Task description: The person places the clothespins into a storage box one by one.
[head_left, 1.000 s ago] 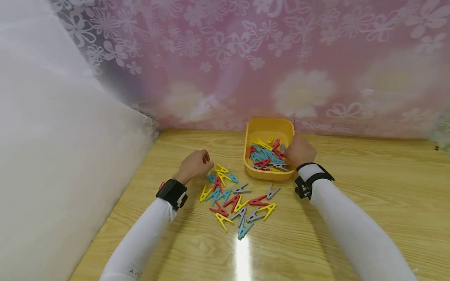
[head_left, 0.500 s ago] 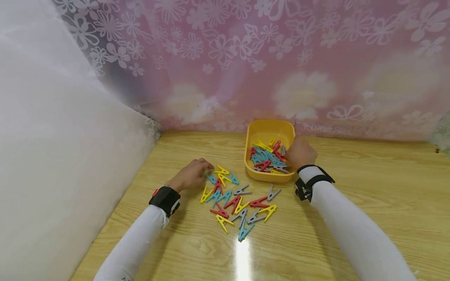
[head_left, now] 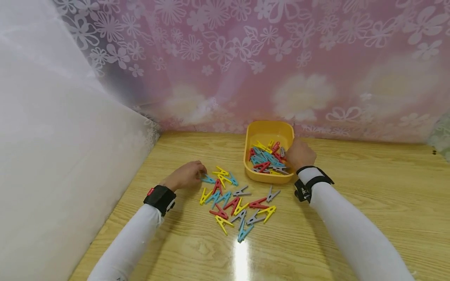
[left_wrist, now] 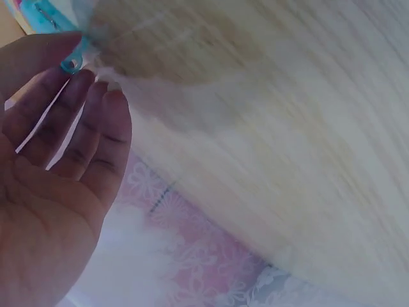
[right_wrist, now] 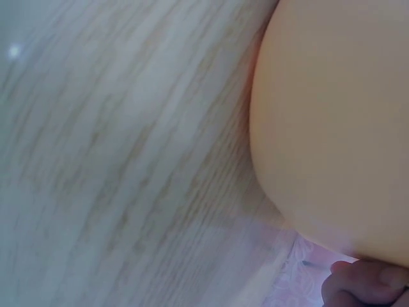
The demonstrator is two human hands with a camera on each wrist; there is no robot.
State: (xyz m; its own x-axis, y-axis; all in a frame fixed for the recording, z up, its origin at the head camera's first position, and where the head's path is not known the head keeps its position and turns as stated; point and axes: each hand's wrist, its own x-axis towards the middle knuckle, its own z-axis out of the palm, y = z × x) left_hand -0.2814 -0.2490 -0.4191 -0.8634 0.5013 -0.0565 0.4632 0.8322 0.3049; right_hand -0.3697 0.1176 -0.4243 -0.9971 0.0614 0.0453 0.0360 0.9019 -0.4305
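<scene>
At the left edge of a scatter of clothespins, my left hand [head_left: 185, 175] pinches the end of a blue clothespin [head_left: 209, 179] between thumb and fingers. In the left wrist view that blue clothespin [left_wrist: 45, 16] reaches away past the thumb, partly cut off by the frame. My right hand [head_left: 301, 154] holds the right rim of a yellow plastic bin [head_left: 268, 178]. The bin contains a heap of red, blue, yellow and grey clothespins [head_left: 267, 159]. In the right wrist view the bin's wall [right_wrist: 332, 128] fills the right side, with the curled fingers [right_wrist: 364, 284] low beside it.
Loose clothespins in the same colours lie spread over the wooden table [head_left: 369, 187], among them a red one [head_left: 258, 203] and a grey one [head_left: 241, 191]. A flowered pink curtain [head_left: 246, 78] hangs behind; a white sheet [head_left: 70, 136] borders the left.
My left hand came down to the blue clothespin at the pile's left edge and drew slightly left; the clothespin turned to lie nearly level. My right hand stays on the bin.
</scene>
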